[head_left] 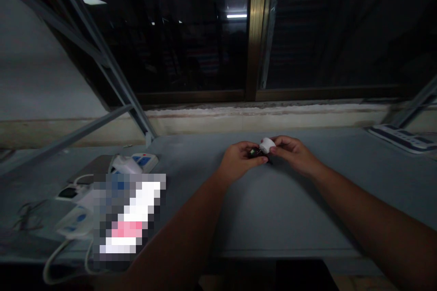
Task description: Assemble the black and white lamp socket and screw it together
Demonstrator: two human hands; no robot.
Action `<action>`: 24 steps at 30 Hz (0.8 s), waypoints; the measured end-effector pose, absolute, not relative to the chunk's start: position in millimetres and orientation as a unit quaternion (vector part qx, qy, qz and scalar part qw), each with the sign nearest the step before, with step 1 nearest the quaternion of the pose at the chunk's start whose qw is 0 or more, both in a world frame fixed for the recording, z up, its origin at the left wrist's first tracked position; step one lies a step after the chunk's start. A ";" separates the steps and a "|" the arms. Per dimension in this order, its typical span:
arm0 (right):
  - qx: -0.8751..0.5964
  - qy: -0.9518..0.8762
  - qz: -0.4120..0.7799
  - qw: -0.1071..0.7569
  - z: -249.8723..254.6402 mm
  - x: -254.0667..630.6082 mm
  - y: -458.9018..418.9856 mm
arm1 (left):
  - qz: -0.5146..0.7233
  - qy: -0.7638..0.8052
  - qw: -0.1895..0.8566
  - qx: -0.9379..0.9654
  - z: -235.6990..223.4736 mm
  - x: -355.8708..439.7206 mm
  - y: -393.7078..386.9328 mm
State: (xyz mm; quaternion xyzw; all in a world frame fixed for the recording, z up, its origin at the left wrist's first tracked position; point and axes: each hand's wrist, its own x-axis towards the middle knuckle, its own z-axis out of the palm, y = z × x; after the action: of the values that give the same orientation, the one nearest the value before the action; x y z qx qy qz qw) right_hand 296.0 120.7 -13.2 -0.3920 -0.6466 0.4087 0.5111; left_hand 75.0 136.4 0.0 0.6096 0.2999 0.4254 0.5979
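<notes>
My right hand is closed around a small white rounded block, gripped between thumb and fingers. My left hand is closed on a small dark piece with a greenish spot, too dim to name. The white block sits against the dark piece, and whether the two are joined I cannot tell. Both hands meet just above the grey tabletop, toward its back edge.
To the left lie a white and blue power strip, white cables and a pixelated, bright-screened item. Another long power strip rests at the back right. Metal shelf posts and a dark window stand behind.
</notes>
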 end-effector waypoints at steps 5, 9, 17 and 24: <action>-0.374 -0.647 0.414 0.520 -11.3 295.2 119.6 | 0.431 0.297 0.604 0.601 1.7 75.2 134.3; -0.359 -0.645 0.422 0.526 -10.8 292.5 118.9 | 0.427 0.299 0.611 0.596 1.0 74.8 134.9; -0.344 -0.649 0.421 0.533 -11.4 290.3 117.3 | 0.413 0.297 0.609 0.609 2.9 72.8 134.2; -0.337 -0.665 0.409 0.527 -10.1 291.5 115.5 | 0.406 0.277 0.636 0.595 2.9 75.1 134.7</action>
State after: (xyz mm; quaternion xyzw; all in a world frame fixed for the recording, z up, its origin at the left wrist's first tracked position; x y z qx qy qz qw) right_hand 291.5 115.5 -10.1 -0.3365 -0.6645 0.4091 0.5270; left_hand 75.1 134.7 2.9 0.5949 0.2774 0.4061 0.6358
